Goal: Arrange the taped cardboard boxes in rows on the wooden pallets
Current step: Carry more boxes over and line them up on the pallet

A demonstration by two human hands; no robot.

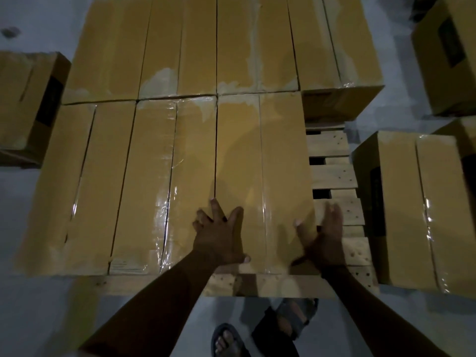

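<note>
Now under the hands: a long, flat-topped cardboard box (262, 163), tan, with a glossy strip of clear tape down its centre seam.
Position: rightmost in the front row on the wooden pallet (332, 176). Its left side touches the neighbouring box (154, 176) and its far end meets the back row (206, 42).
Long axis: runs straight away from the person, with the near end close to the pallet's front edge.
Left hand (219, 235): lies flat on the box top near its left edge, fingers (215, 210) straight and spread wide.
Right hand (324, 235): at the box's near right corner, motion-blurred. The thumb is on top and the fingers (333, 215) lie straight along the right side.
Front row: three boxes side by side and parallel, including an outer left box (72, 181). The tape is wrinkled and shiny near their front ends.
Back row: matching boxes pointing the same way, with pale tape patches at their near ends.
Pallet surface: pale rough planks with nail holes and dark gaps, bare to the right of the handled box.
Floor (38, 318): smooth and grey. It carries a taped box (417, 202) just right of the pallet and another box (23, 99) to the left.
Feet: in sandals (226, 338) below the pallet's front edge.
</note>
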